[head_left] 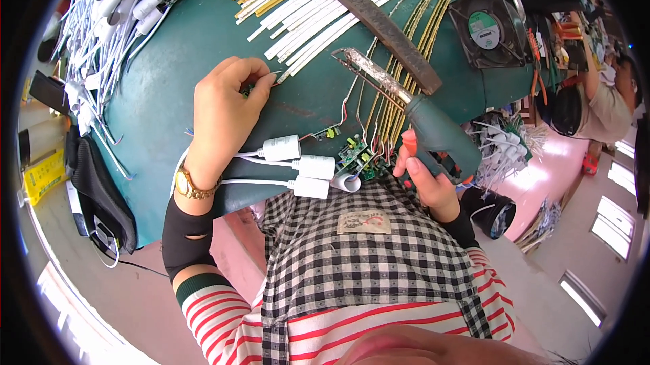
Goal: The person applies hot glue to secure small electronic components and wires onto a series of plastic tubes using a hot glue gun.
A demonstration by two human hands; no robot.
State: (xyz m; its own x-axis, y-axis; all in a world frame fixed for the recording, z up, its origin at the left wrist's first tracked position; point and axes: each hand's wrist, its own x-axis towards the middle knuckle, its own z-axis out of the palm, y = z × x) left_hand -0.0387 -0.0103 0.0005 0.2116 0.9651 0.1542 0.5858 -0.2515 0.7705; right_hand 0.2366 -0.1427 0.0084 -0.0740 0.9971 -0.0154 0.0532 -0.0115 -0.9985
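My left hand [227, 104] is closed in a pinch, with a bit of a small green circuit board showing between the fingers. Its fingertips meet the near end of one of the white LED strips [308, 57] fanned over the green mat. In my right hand [432, 185] is a soldering gun [443, 131] with a dark green body. Its metal tip points up and left, apart from the left fingertips. Below and between the hands lie white cylindrical housings [315, 167] with white cables. Wired green circuit boards [359, 158] rest beside them, near the checked apron.
A dark flat bar [386, 33] lies across the strips. A black cooling fan [484, 30] stands far right. Cabled housings [145, 3] pile up far left; more white parts [501, 145] heap at right. Another person [602, 97] sits beyond on the right.
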